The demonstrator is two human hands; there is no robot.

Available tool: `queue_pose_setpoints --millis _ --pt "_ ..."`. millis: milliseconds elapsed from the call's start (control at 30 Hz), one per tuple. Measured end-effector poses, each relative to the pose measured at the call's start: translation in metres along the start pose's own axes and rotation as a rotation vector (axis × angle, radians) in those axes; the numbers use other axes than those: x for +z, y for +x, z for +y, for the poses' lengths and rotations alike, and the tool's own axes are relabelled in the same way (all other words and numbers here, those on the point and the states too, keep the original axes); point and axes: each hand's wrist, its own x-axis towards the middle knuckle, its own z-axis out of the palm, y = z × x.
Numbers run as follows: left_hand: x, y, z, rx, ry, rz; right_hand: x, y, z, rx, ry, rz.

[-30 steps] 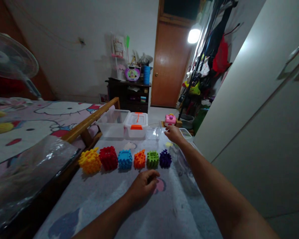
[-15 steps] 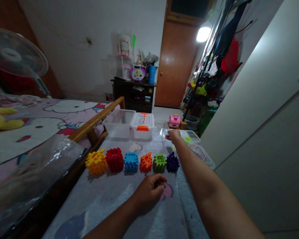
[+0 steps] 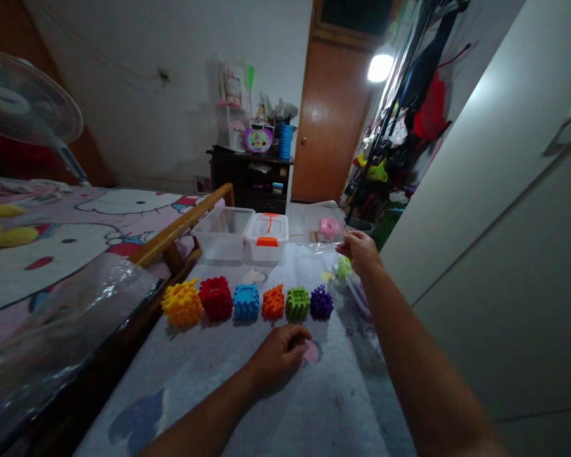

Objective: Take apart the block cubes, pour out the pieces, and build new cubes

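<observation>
My right hand [image 3: 361,251] is closed on the edge of a clear plastic lid [image 3: 314,222], held up at the far right of the table; a pink object shows through it. My left hand [image 3: 285,349] rests on the cloth, fingers loosely curled with a gap to the thumb, holding nothing I can see. Beyond it stands a row of interlocking-piece cubes: a yellow cube [image 3: 181,303], a red cube [image 3: 216,299], a blue cube [image 3: 246,301], an orange cube [image 3: 273,302], a green cube [image 3: 297,303] and a purple cube [image 3: 321,302].
Behind the cubes stand an open clear bin [image 3: 223,244] and a clear box [image 3: 266,247] with orange latches. A clear container [image 3: 356,292] lies partly behind my right forearm. The wooden bed rail [image 3: 185,225] borders the left; a white cabinet [image 3: 480,190] stands at right.
My right hand has lifted the clear lid up from the table and moved slightly right. My left hand stays about where it was, and the view has shifted slightly.
</observation>
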Motion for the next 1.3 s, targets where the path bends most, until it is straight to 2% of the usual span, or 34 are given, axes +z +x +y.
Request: queue_pose_setpoints --millis 67,133,233,333,400,500,633,800,900,1000,1133,1300 --pt "0.0 -0.001 0.001 0.003 -0.08 0.03 -0.026 -0.028 -0.008 -0.025 0.101 -0.099" --pt "-0.002 0.0 0.007 0.013 -0.188 0.116 -0.054 -0.058 -0.009 -0.02 0.192 -0.231" --pt "-0.012 0.001 0.022 0.033 -0.312 0.351 -0.089 -0.101 0.001 0.069 0.21 -0.352" --pt "-0.027 -0.004 0.042 0.033 -0.457 0.576 -0.108 -0.133 0.021 0.174 0.208 -0.484" --pt "-0.035 -0.016 0.054 0.033 -0.559 0.606 -0.11 -0.147 0.037 0.242 0.204 -0.59" --pt "-0.042 -0.043 0.063 0.008 -0.615 0.543 -0.099 -0.16 0.061 0.32 0.191 -0.701" --pt "-0.045 -0.074 0.054 -0.044 -0.655 0.501 -0.076 -0.167 0.081 0.374 0.134 -0.778" --pt "-0.054 -0.084 0.028 -0.004 -0.564 0.481 -0.063 -0.165 0.087 0.296 0.024 -0.706" --pt "-0.059 -0.082 0.021 -0.057 -0.567 0.452 -0.066 -0.162 0.087 0.258 0.017 -0.598" --pt "-0.062 -0.081 0.021 -0.113 -0.537 0.418 -0.074 -0.163 0.083 0.299 0.102 -0.513" --pt "-0.061 -0.081 0.021 -0.087 -0.426 0.402 -0.098 -0.166 0.067 0.264 0.167 -0.425" --pt "-0.06 -0.081 0.021 -0.13 -0.346 0.481 -0.15 -0.172 0.038 0.043 0.068 -0.166"
